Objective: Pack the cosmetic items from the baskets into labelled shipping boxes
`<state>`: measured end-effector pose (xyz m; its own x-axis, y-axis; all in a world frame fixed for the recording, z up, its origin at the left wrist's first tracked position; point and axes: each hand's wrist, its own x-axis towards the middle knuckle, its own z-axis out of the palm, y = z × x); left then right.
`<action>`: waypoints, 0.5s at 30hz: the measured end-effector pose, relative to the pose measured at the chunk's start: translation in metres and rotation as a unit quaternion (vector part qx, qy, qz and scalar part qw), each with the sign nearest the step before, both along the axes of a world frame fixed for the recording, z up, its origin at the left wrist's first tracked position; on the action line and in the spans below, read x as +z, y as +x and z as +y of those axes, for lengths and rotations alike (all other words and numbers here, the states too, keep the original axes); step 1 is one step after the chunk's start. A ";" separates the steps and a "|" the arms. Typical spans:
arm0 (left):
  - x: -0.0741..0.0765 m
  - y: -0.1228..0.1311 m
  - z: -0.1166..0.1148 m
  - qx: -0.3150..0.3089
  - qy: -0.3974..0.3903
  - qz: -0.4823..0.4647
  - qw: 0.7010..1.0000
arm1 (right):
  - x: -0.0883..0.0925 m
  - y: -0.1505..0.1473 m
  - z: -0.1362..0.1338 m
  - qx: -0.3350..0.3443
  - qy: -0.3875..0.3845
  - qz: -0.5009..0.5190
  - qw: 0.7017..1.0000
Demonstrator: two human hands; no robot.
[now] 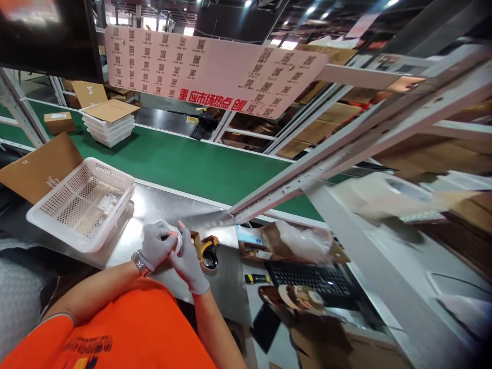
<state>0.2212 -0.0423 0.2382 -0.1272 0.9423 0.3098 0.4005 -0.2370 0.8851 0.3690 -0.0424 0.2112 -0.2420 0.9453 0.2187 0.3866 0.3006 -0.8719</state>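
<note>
My left hand (157, 245), in a grey glove with a metal watch at the wrist, is closed at chest height over the steel bench. Close against it, my right hand (187, 264), gloved too, has its fingers bent round the same spot. Between them shows part of a small white item (179, 242), mostly covered by the fingers; its kind cannot be made out. Just right of my hands lie a small cardboard box (196, 243) and a yellow-and-black tape dispenser (209, 253). To the left stands a white perforated basket (80, 205) with a small labelled packet (109, 203) inside.
Behind the bench (161, 197) runs a green conveyor belt (192, 161) carrying stacked white trays (109, 130) and a small carton (58, 123). A slanted metal post (284, 189) rises at right. Beyond it are a keyboard (311, 279) and a tape roll (388, 195). A sign (223, 77) hangs ahead.
</note>
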 end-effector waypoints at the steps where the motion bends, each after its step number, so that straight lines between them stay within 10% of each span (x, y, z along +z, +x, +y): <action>1: -0.002 0.005 -0.002 -0.012 0.003 0.007 1.000 | -0.001 0.003 0.001 0.002 -0.007 0.001 1.000; 7: 0.002 -0.001 -0.001 -0.140 0.030 0.071 0.987 | 0.011 0.027 0.017 0.012 -0.014 0.006 1.000; 15: 0.021 -0.048 0.060 -0.276 0.029 0.303 0.912 | 0.044 0.050 0.037 0.086 -0.065 0.051 0.993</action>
<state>0.1735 0.0176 0.2588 0.5721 0.7906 0.2181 0.6172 -0.5901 0.5204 0.4193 -0.0053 0.2548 -0.3856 0.9137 0.1286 0.2469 0.2365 -0.9398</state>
